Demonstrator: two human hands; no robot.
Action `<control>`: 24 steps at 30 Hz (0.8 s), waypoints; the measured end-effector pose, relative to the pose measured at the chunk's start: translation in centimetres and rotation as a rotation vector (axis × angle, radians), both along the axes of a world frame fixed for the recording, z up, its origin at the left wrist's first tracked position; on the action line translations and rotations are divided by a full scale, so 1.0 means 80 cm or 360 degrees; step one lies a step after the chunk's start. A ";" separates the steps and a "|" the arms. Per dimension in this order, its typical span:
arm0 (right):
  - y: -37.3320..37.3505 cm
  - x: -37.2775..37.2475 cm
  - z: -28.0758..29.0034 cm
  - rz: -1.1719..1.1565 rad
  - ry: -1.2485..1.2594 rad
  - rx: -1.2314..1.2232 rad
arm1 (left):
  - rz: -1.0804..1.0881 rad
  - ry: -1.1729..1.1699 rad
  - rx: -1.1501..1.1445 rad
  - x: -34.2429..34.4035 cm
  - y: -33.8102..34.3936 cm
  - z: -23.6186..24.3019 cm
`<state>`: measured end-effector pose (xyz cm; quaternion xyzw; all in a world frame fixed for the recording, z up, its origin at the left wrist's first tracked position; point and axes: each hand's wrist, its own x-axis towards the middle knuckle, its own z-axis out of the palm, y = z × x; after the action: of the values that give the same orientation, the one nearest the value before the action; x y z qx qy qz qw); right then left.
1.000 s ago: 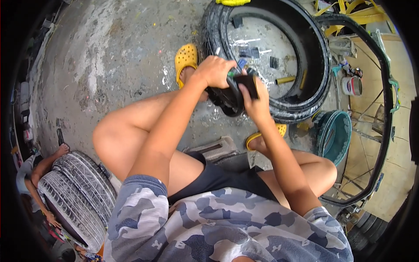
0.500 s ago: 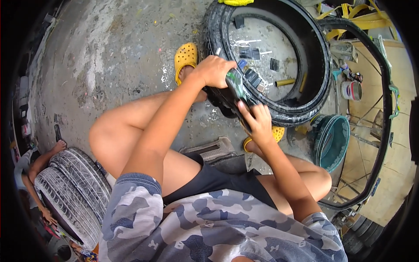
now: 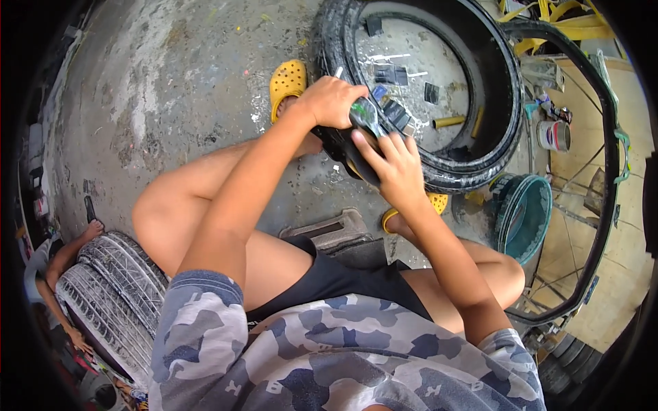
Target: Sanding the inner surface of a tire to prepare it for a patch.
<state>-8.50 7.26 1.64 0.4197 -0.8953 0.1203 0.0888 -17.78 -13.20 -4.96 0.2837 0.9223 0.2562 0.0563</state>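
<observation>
Both hands are on a black, glossy piece (image 3: 368, 118) with a green patch on its shiny face; its exact kind I cannot make out. My left hand (image 3: 331, 101) is closed round its upper end, fingers curled. A short white-tipped stick (image 3: 338, 72) pokes out past those knuckles. My right hand (image 3: 397, 168) grips farther down, its thumb along the black surface and its fingers at the right edge. Just beyond the hands lies a large black tire (image 3: 504, 89) on its side, wet with whitish smears. The piece's underside is hidden.
Inside the tire's ring, dark square patches (image 3: 431, 93) and a brass-coloured tube (image 3: 449, 122) lie on the floor. A teal bucket (image 3: 524, 219), a small paint can (image 3: 554, 135) and a black frame (image 3: 606, 171) stand right. At left are stacked tires (image 3: 103, 308) and another person's arm (image 3: 62, 315).
My right hand has moved up along the black piece, closer to my left hand. The left hand has shifted slightly up and left, still gripping.
</observation>
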 end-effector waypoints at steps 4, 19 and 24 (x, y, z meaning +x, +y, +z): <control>0.010 0.006 -0.005 -0.0024 -0.0041 -0.0024 | -0.0010 0.0011 0.0108 0.001 -0.004 0.000; 0.044 0.016 -0.012 0.0156 0.0129 0.0208 | -0.0012 0.0084 0.0124 -0.004 0.006 -0.005; -0.008 0.001 0.006 0.0008 0.0004 0.0082 | 0.0010 0.0042 0.0085 0.004 -0.003 -0.001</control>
<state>-8.44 6.60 2.16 0.4241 -0.8970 0.0970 0.0787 -17.46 -13.40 -5.00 0.2856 0.9167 0.2772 0.0357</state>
